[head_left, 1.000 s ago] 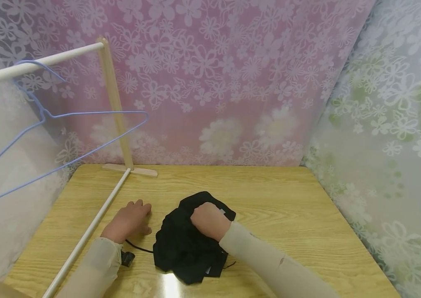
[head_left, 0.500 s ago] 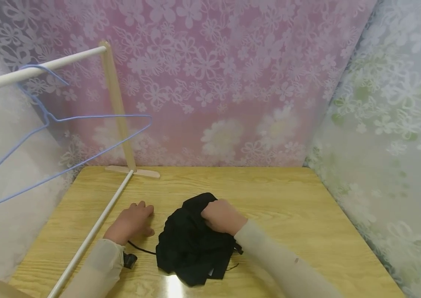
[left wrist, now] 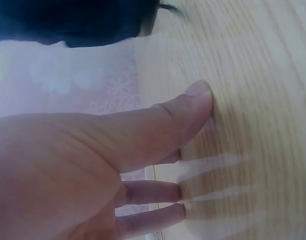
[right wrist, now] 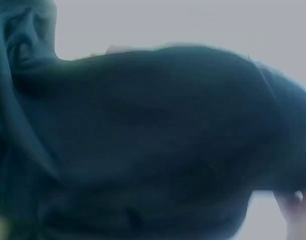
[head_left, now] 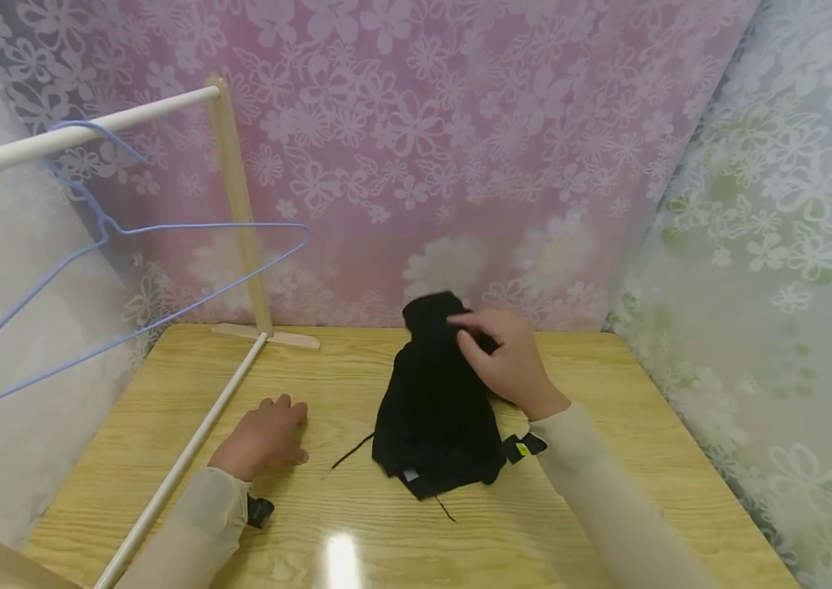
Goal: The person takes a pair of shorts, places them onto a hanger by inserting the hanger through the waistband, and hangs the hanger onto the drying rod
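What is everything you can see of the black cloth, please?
The black cloth looks soft, matte and loosely creased. Thin dark cords trail from one side and its lower edge, where a small pale tag shows. The right hand holds its upper part over the wooden table; whether its lower edge touches it is unclear.

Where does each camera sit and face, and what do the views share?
Head: on the head, facing forward-down at a yellow wood-grain table, crumpled black cloth with cords, left hand, right hand and cream-sleeved forearms.
Left wrist: on that wrist, facing along thumb and fingers to the table.
Right wrist: on that wrist, facing the cloth, which fills most of it; blurred skin lower right.
Shared: cloth, all three; table, head and left wrist.
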Demonstrator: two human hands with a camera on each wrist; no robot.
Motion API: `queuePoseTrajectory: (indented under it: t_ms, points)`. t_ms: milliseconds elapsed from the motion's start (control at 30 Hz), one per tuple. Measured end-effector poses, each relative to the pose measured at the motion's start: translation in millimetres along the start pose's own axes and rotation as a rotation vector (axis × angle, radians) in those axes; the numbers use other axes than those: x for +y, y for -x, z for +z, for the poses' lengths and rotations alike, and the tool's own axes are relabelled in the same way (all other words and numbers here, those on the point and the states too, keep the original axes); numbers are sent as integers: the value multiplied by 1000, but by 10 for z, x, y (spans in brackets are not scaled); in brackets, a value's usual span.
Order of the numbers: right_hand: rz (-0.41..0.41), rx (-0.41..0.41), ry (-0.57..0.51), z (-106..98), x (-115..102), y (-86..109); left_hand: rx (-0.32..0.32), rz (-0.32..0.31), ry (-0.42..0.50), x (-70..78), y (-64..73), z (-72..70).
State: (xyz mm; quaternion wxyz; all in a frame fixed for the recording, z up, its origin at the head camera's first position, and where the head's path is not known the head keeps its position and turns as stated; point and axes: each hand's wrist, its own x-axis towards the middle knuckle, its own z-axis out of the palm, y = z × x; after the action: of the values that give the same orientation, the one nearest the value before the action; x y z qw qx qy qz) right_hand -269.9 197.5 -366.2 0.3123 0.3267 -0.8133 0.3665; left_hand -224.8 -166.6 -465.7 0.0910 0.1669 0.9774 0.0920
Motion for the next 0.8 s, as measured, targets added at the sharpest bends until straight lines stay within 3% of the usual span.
queuePoseTrajectory:
  t_ms: [67, 100, 167, 233, 300, 433, 533, 667, 800]
  points:
    - [-66, -99, -87, -72, 39, 72, 5, 4, -10, -13, -10, 9]
    - [-45, -151, -115, -85, 74, 120, 6, 1, -16, -19, -13, 8]
    - [63, -237, -116, -73, 143, 215, 2, -6, -21, -25, -24, 2]
    - [177, -349, -42, -19, 195, 308, -7, -14, -13, -33, -37, 15]
    - [224, -504, 66, 62, 222, 416, -17, -7, -2, -27, -46, 36]
    - [122, -780, 196, 296, 170, 553, -4, -1, 8, -30, -33, 48]
    - [117, -945, 170, 478, 105, 622, 9, -2, 6, -17, -4, 51]
    - [171, -1078, 140, 720, 134, 676, 16, -6, -4, -10, 13, 45]
    - [196, -1155, 127, 879, 228, 659, 24, 8, -6, -20, 14, 29]
